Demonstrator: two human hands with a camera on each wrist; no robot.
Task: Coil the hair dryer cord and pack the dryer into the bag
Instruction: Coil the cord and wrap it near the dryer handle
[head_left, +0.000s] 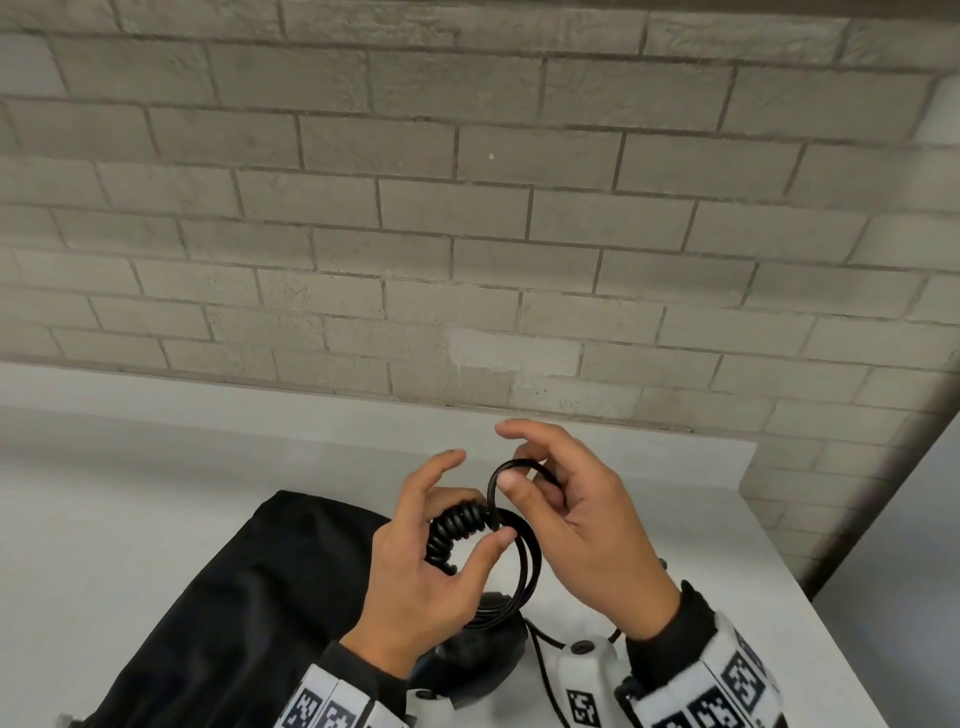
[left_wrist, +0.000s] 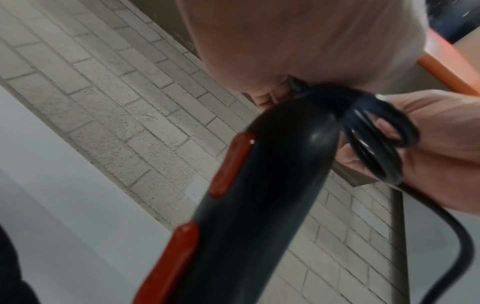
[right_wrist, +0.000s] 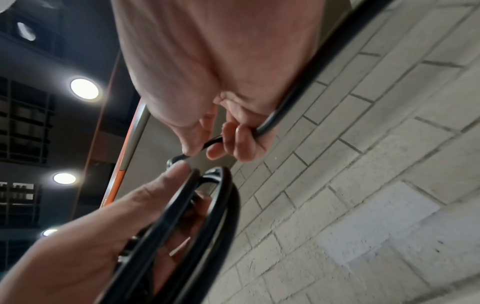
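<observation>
The black hair dryer (head_left: 467, 662) hangs low between my wrists, its handle (left_wrist: 272, 174) with red buttons (left_wrist: 231, 164) pointing up into my left hand (head_left: 470, 512). That hand grips the cord turns (head_left: 457, 525) wound tightly round the handle's end. Two larger loops of cord (head_left: 527, 566) hang beside them. My right hand (head_left: 519, 465) pinches a small raised loop of the same cord between thumb and fingers (right_wrist: 241, 142). The black fabric bag (head_left: 234, 597) lies flat on the table to the left, under my left forearm.
The white table (head_left: 156, 467) stands against a grey brick wall (head_left: 467, 234); its right edge runs diagonally near my right wrist. More cord (head_left: 545, 675) trails down below the dryer.
</observation>
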